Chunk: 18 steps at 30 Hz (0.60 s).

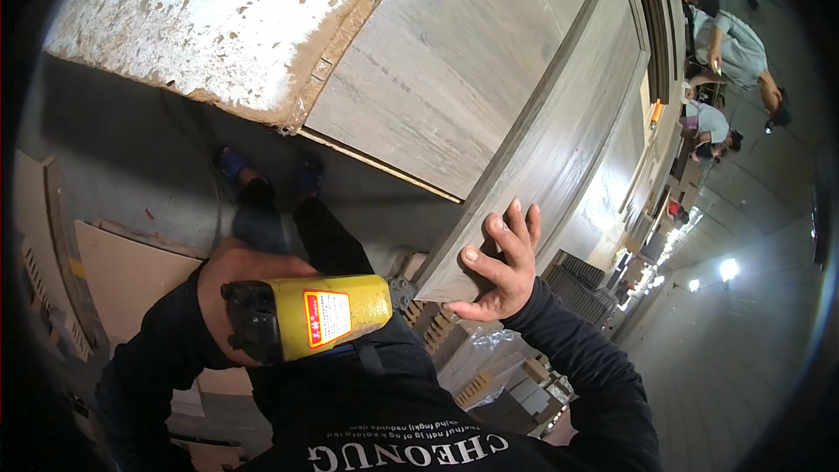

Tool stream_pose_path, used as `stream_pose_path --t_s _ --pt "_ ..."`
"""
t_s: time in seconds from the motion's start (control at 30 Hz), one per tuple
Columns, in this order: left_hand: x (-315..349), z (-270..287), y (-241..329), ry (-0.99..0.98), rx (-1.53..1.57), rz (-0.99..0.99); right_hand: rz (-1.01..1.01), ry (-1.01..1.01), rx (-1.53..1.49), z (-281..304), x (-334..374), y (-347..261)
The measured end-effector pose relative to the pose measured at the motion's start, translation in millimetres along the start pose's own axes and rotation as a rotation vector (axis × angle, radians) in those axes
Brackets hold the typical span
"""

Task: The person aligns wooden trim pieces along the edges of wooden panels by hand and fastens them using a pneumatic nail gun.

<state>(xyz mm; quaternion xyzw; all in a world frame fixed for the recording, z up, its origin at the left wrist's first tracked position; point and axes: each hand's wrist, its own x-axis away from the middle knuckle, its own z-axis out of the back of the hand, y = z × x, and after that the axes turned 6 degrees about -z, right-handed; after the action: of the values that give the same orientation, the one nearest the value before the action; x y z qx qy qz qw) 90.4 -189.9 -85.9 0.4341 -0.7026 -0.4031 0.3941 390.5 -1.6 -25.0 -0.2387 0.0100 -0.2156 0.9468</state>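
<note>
A yellow nail gun [363, 306] with a black end cap lies across the front of my body. My left hand is hidden behind the nail gun, whose body hangs in the air at the end of my left forearm [223, 284]. Its metal nose meets the near corner of a grey wood-grain panel [559, 135]. At that same end, my right hand [507, 267] grips the panel, fingers spread and arched over the surface, thumb by the end edge. The panel leans along a wide grey wood-grain board [437, 61].
A worn, white-spattered worktop [201, 26] joins the board at the left. Cut panels [131, 267] lean low on the left. Stacked dark strips [577, 293] and clear plastic wrap [481, 354] sit beyond my right arm. Two people [734, 48] [708, 122] are at the far right.
</note>
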Motion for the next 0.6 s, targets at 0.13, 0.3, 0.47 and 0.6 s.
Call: stream_pose_path --t_s 0.13,0.3,0.47,0.6 --pt "0 2 -11 -0.046 0.015 -0.132 0.001 -0.003 0.001 0 0 0" --pt "-3 5 -6 -0.098 -0.035 -0.116 -0.001 0.001 0.003 -1 2 1" --pt "-2 5 -8 -0.12 -0.135 -0.208 -0.004 0.004 -0.007 -1 3 1" --pt "-2 1 -7 -0.074 0.032 -0.099 -0.003 0.003 -0.004 -1 3 1"
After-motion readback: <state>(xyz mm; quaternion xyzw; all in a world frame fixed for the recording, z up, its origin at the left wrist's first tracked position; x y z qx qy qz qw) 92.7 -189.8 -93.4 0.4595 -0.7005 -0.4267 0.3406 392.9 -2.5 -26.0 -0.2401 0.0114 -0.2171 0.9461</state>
